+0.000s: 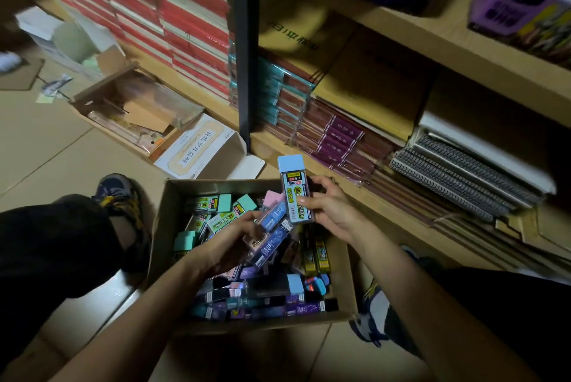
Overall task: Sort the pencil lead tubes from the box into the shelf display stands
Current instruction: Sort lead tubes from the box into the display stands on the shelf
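Much of the open brown cardboard box point(173, 227) on the floor is lost in shadow, so the heap of small pencil lead tubes point(216, 211) inside blurs together toward its near end, where only dark purple and teal shapes can be made out. The left hand point(230, 244) is closed around a fanned bundle of blue and pink lead tubes point(272, 221) just above the heap, its palm hiding their lower ends. The right hand point(329, 207) pinches one upright tube with a pale blue cap point(295, 188) (label printing only partly legible) above the box's far right corner. Behind stands the wooden shelf point(401, 26), crowded with maroon packets point(336, 140) and spiral notebooks point(457, 171). A dark trouser knee point(61, 245) cuts off the floor on the left.
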A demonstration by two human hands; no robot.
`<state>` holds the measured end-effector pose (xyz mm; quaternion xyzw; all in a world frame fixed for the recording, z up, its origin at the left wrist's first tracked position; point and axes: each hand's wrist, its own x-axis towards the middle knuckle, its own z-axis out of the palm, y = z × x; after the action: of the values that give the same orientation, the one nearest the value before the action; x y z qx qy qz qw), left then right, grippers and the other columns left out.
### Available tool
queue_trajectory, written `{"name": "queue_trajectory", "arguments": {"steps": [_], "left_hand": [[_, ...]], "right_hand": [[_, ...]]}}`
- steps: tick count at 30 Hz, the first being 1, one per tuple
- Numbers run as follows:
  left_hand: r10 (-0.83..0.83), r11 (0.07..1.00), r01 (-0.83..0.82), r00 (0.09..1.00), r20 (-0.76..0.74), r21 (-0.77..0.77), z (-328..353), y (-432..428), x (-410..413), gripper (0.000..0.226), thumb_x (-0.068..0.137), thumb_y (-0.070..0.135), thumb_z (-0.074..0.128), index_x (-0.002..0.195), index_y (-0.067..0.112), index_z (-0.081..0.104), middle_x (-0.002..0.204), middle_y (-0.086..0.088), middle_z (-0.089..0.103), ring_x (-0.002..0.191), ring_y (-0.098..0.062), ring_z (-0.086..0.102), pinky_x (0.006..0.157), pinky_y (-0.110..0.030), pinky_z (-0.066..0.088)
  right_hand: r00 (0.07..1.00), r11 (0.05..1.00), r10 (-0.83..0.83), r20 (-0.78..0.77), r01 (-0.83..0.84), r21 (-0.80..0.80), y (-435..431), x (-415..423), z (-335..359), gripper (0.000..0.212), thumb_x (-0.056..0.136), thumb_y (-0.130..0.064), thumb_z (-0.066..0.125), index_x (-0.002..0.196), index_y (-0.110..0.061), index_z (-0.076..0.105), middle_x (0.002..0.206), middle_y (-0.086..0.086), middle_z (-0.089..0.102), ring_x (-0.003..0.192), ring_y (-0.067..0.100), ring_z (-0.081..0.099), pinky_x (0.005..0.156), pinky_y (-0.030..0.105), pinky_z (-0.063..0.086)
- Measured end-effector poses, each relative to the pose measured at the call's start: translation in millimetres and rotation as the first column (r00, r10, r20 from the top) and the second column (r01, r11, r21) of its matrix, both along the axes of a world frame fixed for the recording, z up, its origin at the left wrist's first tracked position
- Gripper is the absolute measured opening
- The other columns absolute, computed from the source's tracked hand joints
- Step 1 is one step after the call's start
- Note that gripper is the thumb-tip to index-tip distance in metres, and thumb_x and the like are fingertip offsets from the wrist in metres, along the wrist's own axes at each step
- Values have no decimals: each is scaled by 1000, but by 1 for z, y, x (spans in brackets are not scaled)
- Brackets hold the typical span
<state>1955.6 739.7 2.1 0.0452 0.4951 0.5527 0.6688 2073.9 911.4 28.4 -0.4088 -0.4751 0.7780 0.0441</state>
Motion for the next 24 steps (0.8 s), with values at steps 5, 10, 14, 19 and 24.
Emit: {"name": "queue_trajectory", "arguments": {"steps": [5, 10, 14, 19, 24], "left_hand": [[11, 999, -10, 1000, -29, 44, 17, 2, 7, 50, 64, 20, 79, 105, 13, 51, 102, -14, 69, 87, -27, 67, 76, -44, 55], [5, 997, 17, 962, -271, 80, 40, 6, 15, 66, 61, 18, 84, 118, 8, 51, 117, -20, 64, 92, -28, 69, 74, -29, 57], [40, 991, 5, 942, -333, 132, 70, 9, 16, 54, 67, 11, 76, 114, 4, 52, 104, -14, 68, 81, -20, 71, 66, -23, 56], [123, 979, -53, 922, -367, 196, 107, 5, 16, 31, 84, 7, 63, 112, 3, 51, 91, -12, 70, 68, -16, 70, 57, -24, 56], [228, 943, -163, 951, -209, 290, 127, 2, 13, 35, 90, 18, 54, 121, 5, 45, 103, -19, 71, 84, -27, 71, 62, -30, 58]], "right_hand": [[992, 993, -111, -60, 113, 22, 2, 4, 29, 43, 83, 12, 57, 118, -11, 46, 95, 13, 65, 82, 22, 67, 57, 32, 57], [992, 989, -104, -75, 111, 95, -1, 8, 57, 40, 84, 9, 58, 116, -11, 46, 101, 9, 65, 88, 20, 64, 62, 31, 53], [993, 967, -95, -76, 110, 229, 1, 8, 85, 34, 82, 5, 61, 102, -19, 50, 103, 7, 67, 93, 19, 64, 74, 35, 52], [957, 953, -192, -216, 234, 193, 12, 13, 122, 45, 82, 7, 59, 121, -13, 47, 111, 10, 64, 102, 25, 63, 91, 48, 50], [968, 965, -80, -239, 135, 224, 11, 23, 149, 41, 84, 2, 58, 120, -18, 49, 108, 8, 66, 98, 27, 66, 84, 46, 55]]}}
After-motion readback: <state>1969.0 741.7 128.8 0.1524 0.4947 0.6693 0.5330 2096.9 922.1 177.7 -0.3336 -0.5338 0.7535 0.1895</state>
